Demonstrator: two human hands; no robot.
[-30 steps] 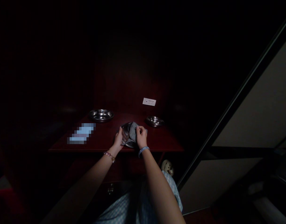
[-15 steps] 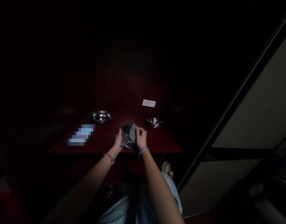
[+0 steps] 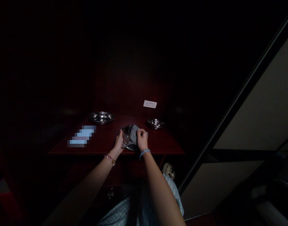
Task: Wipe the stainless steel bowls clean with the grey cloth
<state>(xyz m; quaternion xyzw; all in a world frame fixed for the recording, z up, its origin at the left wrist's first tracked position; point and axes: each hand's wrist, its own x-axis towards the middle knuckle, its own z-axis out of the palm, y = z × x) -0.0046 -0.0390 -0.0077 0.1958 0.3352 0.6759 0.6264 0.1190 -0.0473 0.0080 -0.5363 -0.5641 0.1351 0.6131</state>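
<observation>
Near the front edge of a dark red table, a shiny metal plate (image 3: 126,131) is tilted up between my two hands. My left hand (image 3: 119,141) grips its left rim, thumb on the inner face and fingers behind. Pinched in my right hand (image 3: 142,139) is a grey cloth (image 3: 134,133), which lies against the right part of the plate. Part of the cloth hangs down over the plate's lower middle. The fingertips of my left hand are hidden behind the plate.
A wide metal dish (image 3: 101,118) stands at the back left, and smaller stacked metal bowls (image 3: 155,123) at the back right. A blurred-out pale blue rectangle (image 3: 82,135) lies on the table (image 3: 104,146) at left. A white socket panel (image 3: 150,104) is on the back wall.
</observation>
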